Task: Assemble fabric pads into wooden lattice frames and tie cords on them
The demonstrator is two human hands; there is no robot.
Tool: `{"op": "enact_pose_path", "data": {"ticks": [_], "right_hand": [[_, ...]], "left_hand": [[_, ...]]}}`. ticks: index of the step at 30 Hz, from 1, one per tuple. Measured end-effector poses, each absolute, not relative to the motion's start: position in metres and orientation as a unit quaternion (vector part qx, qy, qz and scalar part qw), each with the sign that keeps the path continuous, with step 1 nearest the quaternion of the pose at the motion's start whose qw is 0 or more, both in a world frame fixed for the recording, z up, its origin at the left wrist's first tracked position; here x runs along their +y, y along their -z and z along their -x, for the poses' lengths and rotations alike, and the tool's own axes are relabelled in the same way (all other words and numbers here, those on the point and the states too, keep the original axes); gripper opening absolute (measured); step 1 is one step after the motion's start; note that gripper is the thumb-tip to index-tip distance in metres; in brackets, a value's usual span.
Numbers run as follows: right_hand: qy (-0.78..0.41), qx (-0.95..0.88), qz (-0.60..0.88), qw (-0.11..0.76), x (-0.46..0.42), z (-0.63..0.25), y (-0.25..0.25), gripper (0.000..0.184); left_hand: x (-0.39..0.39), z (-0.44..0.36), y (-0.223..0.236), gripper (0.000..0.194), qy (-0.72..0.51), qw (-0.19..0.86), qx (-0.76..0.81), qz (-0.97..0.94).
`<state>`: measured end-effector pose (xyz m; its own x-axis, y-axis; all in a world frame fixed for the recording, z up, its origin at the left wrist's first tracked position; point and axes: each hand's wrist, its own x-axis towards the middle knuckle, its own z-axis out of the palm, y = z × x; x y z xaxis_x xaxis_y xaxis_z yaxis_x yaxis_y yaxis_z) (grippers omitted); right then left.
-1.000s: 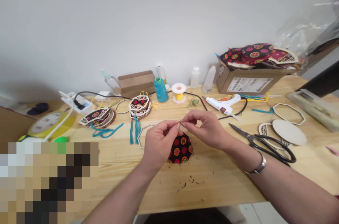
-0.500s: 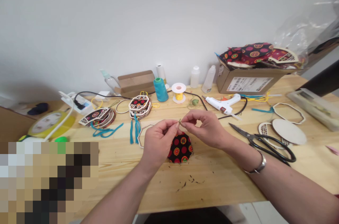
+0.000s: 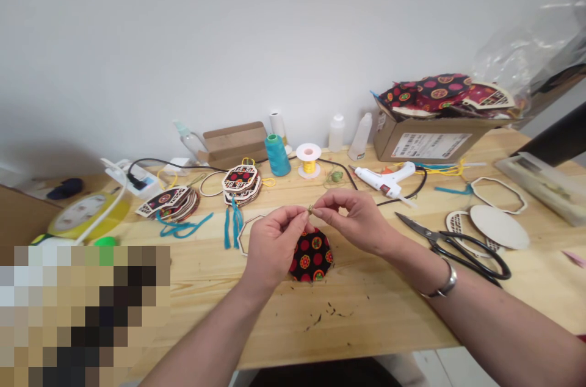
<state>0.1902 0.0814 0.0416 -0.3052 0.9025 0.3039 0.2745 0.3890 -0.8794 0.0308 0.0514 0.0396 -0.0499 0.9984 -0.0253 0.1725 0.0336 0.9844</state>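
Note:
A thin olive-green cord [image 3: 311, 209] is pinched between the fingertips of both hands, above the table's middle. My left hand [image 3: 277, 243] closes on it from the left, thumb against forefinger. From the right, my right hand [image 3: 350, 219] pinches the same cord, its fingertips almost touching the left ones. Just below lies a black fabric piece [image 3: 312, 259] with red and orange round flowers; the hands cover its upper and left edges. Whether the cord is tied to the fabric piece is hidden. A pale octagonal frame [image 3: 245, 239] shows partly behind my left hand.
Black-handled scissors [image 3: 451, 243] lie right of my right hand, beside pale ovals [image 3: 500, 227]. Behind are a glue gun [image 3: 387, 180], a yellow cord spool [image 3: 309, 161] and a teal thread cone [image 3: 277, 155]. Decorated stacks [image 3: 242, 184] sit left; a full cardboard box [image 3: 430, 140] stands back right.
The fingertips have shifted slightly on the cord, which now looks more bunched between them. Both hands stay in nearly the same place; the fabric piece has not visibly moved.

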Motion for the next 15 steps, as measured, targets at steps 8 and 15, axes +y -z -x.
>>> {"op": "enact_pose_path", "data": {"ticks": [8,15], "right_hand": [[-0.356,-0.722,0.404,0.435,0.0831,-0.1904,-0.0376,0.008],[-0.363,-0.717,0.401,0.44,0.0833,-0.1906,-0.0376,0.007]], "left_hand": [[0.0511,-0.031,-0.0412,0.013,-0.449,0.448,0.564,-0.53],[0.0504,-0.0311,-0.043,0.012,-0.448,0.445,0.559,-0.537]]}}
